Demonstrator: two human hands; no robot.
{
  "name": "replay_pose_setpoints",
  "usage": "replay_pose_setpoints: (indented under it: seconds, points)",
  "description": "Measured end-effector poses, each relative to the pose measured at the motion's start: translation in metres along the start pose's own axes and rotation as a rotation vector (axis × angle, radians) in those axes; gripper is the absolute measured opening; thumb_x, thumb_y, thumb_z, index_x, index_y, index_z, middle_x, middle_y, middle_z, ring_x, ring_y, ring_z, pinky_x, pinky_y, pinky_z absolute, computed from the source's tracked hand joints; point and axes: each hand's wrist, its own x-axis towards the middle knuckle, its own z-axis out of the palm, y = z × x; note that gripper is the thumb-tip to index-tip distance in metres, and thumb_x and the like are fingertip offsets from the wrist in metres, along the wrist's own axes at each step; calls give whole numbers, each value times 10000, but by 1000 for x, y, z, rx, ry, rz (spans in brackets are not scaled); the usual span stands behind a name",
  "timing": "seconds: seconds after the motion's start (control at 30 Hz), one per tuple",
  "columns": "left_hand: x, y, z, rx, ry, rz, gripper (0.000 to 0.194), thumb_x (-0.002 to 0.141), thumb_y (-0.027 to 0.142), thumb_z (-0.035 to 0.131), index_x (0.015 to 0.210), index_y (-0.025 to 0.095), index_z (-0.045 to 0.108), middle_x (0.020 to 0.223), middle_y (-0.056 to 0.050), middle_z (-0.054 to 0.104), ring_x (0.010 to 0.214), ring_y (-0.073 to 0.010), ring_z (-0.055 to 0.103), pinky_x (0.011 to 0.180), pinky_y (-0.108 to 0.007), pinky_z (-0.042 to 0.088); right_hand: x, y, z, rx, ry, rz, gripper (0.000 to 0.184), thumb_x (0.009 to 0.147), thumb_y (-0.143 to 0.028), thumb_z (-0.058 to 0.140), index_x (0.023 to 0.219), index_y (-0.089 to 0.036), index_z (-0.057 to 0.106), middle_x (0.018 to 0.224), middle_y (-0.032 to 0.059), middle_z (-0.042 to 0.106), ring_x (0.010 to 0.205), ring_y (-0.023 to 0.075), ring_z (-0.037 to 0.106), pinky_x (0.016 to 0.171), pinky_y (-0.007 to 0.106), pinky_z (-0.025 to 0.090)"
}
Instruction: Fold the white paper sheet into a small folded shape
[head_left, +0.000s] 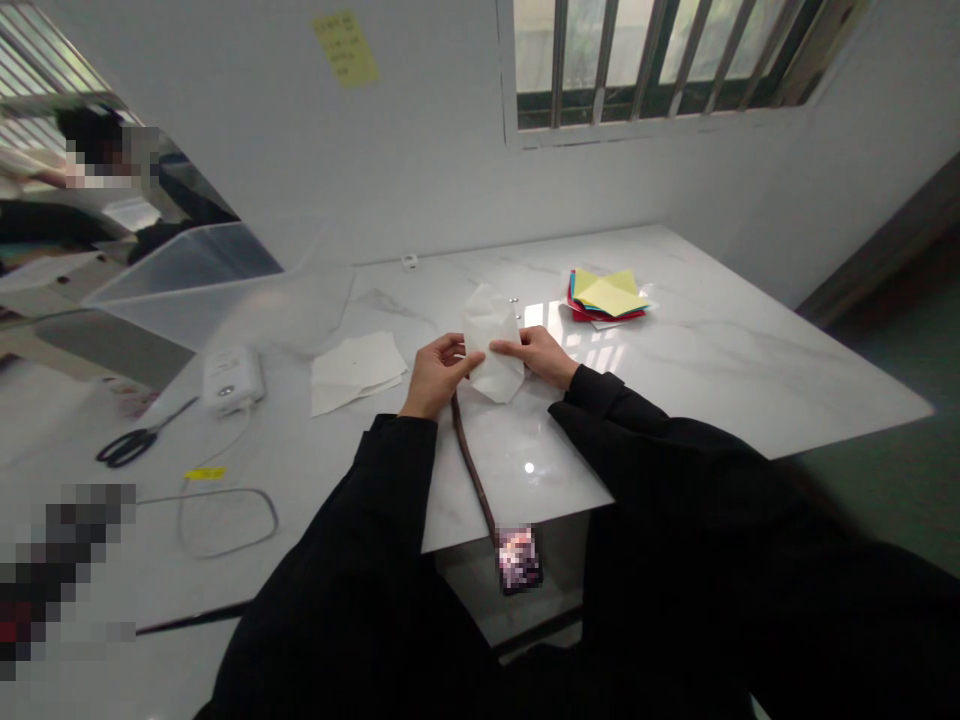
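Observation:
A white sheet of paper point(491, 335) stands partly folded above the white marble table point(712, 350). My left hand point(435, 372) pinches its left edge and my right hand point(541, 353) pinches its right side. Both arms wear black sleeves. A dark lanyard strap point(471, 462) runs from under my left hand toward the table's near edge, where a blurred card hangs.
A stack of coloured paper squares point(609, 296) lies at the far right of my hands. White sheets point(356, 368) lie to the left, then a white device point(232, 378) with a cable, and black scissors point(139, 440). A clear plastic box point(195, 275) stands at back left. Another person sits far left.

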Motion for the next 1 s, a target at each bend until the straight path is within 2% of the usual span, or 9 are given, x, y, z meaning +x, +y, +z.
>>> replay_pose_setpoints:
  seconds: [0.1, 0.17, 0.27, 0.4, 0.5, 0.6, 0.73, 0.83, 1.0]
  points:
    - [1, -2, -1, 57, 22, 35, 561, 709, 515, 864, 1108, 162, 688, 822, -37, 738, 645, -168, 673, 591, -273, 553, 0, 0, 1, 17, 8, -2, 522, 679, -564, 917, 877, -95, 806, 888, 106, 797, 738, 180, 702, 666, 274, 549]
    - [0, -2, -2, 141, 49, 90, 544, 810, 521, 781, 1208, 165, 676, 804, -20, 718, 597, -147, 640, 568, -264, 540, 1, 1, 1, 56, 23, -2, 528, 677, -563, 920, 895, -97, 804, 916, 111, 801, 770, 195, 718, 699, 290, 570]
    - [-3, 0, -4, 344, 74, 220, 438, 941, 395, 635, 1335, 205, 668, 932, -34, 721, 621, -125, 630, 597, -252, 540, 4, 4, 2, 134, 86, 10, 531, 652, -552, 937, 907, -109, 791, 921, 105, 803, 796, 212, 733, 741, 315, 597]
    - [-7, 4, -7, 515, 59, 384, 623, 901, 162, 558, 1512, 282, 568, 1235, -72, 667, 746, -108, 643, 650, -225, 551, 8, 6, 3, 258, 191, 2, 484, 663, -503, 946, 920, -134, 768, 926, 96, 804, 830, 226, 745, 799, 345, 618]
    - [-9, 5, -6, 516, -35, 424, 767, 839, 156, 631, 1575, 327, 499, 1359, -85, 597, 847, -125, 655, 653, -216, 567, 7, 1, 4, 358, 250, 1, 413, 710, -431, 934, 943, -142, 755, 966, 103, 807, 888, 234, 754, 838, 348, 622]
    - [-9, 5, -2, 512, -107, 417, 744, 799, 186, 702, 1514, 351, 576, 1389, -76, 573, 892, -140, 656, 675, -235, 594, 3, -7, 5, 381, 270, 40, 345, 756, -387, 908, 928, -140, 738, 954, 101, 804, 885, 222, 752, 820, 326, 618]
    - [-11, 4, 4, 515, -72, 422, 454, 821, 209, 717, 1260, 312, 772, 1358, -76, 604, 910, -153, 668, 726, -262, 613, -1, -12, 8, 351, 227, 94, 351, 775, -380, 895, 963, -128, 740, 956, 100, 799, 827, 201, 734, 764, 308, 604]
    - [-12, 7, 9, 430, -18, 413, 254, 845, 328, 771, 1086, 276, 829, 1338, -81, 638, 928, -177, 690, 715, -276, 619, -2, -9, 9, 333, 187, 69, 400, 735, -392, 919, 977, -120, 754, 970, 103, 799, 809, 192, 720, 742, 297, 588]
    - [-14, 7, 18, 281, 119, 286, 294, 830, 483, 801, 928, 206, 817, 1345, -104, 665, 957, -210, 707, 696, -289, 621, -2, -3, 9, 229, 101, 28, 449, 678, -462, 930, 922, -119, 776, 880, 77, 785, 762, 176, 691, 728, 287, 553]
